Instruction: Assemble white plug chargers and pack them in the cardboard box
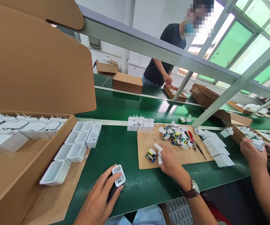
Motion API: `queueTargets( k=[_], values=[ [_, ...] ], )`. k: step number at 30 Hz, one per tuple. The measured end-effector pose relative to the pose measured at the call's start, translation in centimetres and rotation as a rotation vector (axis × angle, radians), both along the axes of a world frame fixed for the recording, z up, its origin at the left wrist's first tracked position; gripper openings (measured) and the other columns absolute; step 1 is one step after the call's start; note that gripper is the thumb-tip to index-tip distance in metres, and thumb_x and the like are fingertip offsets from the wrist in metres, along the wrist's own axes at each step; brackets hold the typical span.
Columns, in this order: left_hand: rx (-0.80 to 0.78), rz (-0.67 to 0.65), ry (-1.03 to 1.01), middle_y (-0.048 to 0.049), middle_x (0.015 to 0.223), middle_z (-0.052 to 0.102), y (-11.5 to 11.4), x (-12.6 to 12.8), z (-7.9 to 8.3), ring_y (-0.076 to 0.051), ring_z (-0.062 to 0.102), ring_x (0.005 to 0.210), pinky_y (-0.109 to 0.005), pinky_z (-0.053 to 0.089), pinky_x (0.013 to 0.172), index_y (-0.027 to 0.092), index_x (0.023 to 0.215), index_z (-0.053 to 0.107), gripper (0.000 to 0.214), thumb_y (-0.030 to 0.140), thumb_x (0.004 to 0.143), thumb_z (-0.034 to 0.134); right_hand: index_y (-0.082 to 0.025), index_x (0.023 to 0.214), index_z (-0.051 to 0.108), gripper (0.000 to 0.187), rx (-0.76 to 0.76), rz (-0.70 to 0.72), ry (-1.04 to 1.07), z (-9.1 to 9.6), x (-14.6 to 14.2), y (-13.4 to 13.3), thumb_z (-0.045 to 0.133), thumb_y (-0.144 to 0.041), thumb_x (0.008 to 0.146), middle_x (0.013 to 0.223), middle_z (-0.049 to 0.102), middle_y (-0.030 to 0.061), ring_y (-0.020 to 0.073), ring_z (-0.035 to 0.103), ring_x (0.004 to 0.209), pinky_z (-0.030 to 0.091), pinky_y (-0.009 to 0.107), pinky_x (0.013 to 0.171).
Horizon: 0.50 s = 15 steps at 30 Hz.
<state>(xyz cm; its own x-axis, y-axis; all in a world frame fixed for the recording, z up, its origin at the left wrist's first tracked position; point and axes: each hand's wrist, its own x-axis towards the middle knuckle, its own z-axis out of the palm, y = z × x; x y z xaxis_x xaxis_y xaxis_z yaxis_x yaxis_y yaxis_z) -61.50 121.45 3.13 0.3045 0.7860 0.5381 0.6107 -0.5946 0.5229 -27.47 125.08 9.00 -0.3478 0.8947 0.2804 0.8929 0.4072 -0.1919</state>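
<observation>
My left hand [99, 200] is low at the table's front edge. Its fingers are closed on a white charger shell [118, 175], held with the open side up. My right hand [170, 163], with a wristwatch and white finger cots, rests on a brown cardboard sheet [146, 140]. Its fingers are spread, with the tips right beside a small circuit board [151, 155] lying on the sheet. A pile of several more circuit boards [175, 135] lies further back on the same sheet.
Empty white shells [80, 142] stand in rows to the left, beside a large open carton [19, 175] of white parts. A row of white plug pieces [140, 123] stands at the conveyor's edge. White casings [216, 150] lie right. A co-worker's hands [252, 151] work at right; another person [165, 56] stands across.
</observation>
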Motion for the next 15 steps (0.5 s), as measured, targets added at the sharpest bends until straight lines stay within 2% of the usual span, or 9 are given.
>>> queueTargets(
  k=[2,4,6,9,12,15],
  values=[
    [-0.012,0.001,-0.015,-0.0089,0.145,0.066,-0.1,0.0,0.1,-0.026,0.073,0.123,-0.034,0.065,0.097,0.03,0.137,0.062,0.033,0.037,0.105,0.058,-0.011,0.154,0.047,0.065,-0.041,-0.023,-0.05,0.0,-0.8,-0.4,0.053,-0.006,0.089,0.136,0.067,0.0201,0.0338,0.066,0.121,0.056,0.057,0.106],
    [-0.024,-0.005,-0.027,-0.009,0.146,0.066,-0.2,0.1,0.2,-0.027,0.072,0.125,-0.035,0.065,0.098,0.031,0.145,0.058,0.04,0.038,0.105,0.058,-0.014,0.156,0.045,0.064,-0.054,-0.073,-0.014,0.0,-1.3,-0.7,0.061,-0.018,0.095,0.128,0.07,0.018,0.033,0.068,0.113,0.06,0.056,0.099],
    [-0.052,0.001,-0.038,-0.01,0.147,0.066,-0.3,0.1,0.2,-0.027,0.071,0.128,-0.037,0.064,0.101,0.03,0.154,0.049,0.05,0.038,0.105,0.058,-0.017,0.159,0.041,0.069,-0.07,-0.093,0.06,-0.2,-1.3,-0.9,0.066,-0.026,0.096,0.132,0.068,0.0171,0.0334,0.067,0.119,0.059,0.055,0.101],
    [-0.136,0.03,-0.052,-0.0114,0.151,0.064,-0.5,0.2,0.1,-0.029,0.067,0.135,-0.042,0.062,0.105,0.03,0.162,0.037,0.061,0.039,0.106,0.057,-0.02,0.159,0.04,0.07,-0.13,-0.069,0.143,-1.0,-0.8,-0.7,0.065,-0.025,0.094,0.138,0.066,0.0155,0.032,0.063,0.129,0.056,0.054,0.108],
    [-0.232,0.049,-0.062,-0.0115,0.158,0.058,-0.8,0.3,0.0,-0.03,0.061,0.142,-0.045,0.061,0.109,0.032,0.165,0.031,0.066,0.043,0.106,0.058,-0.019,0.154,0.046,0.06,-0.138,-0.098,0.204,-2.1,-0.5,-0.4,0.059,-0.025,0.096,0.13,0.07,0.0149,0.0311,0.067,0.123,0.058,0.053,0.105],
    [-0.269,0.039,-0.068,-0.0119,0.16,0.056,-0.9,0.3,0.3,-0.031,0.058,0.145,-0.047,0.058,0.112,0.032,0.166,0.029,0.071,0.045,0.104,0.061,-0.019,0.15,0.049,0.054,-0.055,-0.101,0.279,-2.4,-1.3,-0.6,0.057,-0.026,0.097,0.124,0.071,0.0146,0.0296,0.071,0.113,0.062,0.051,0.097]
  ],
)
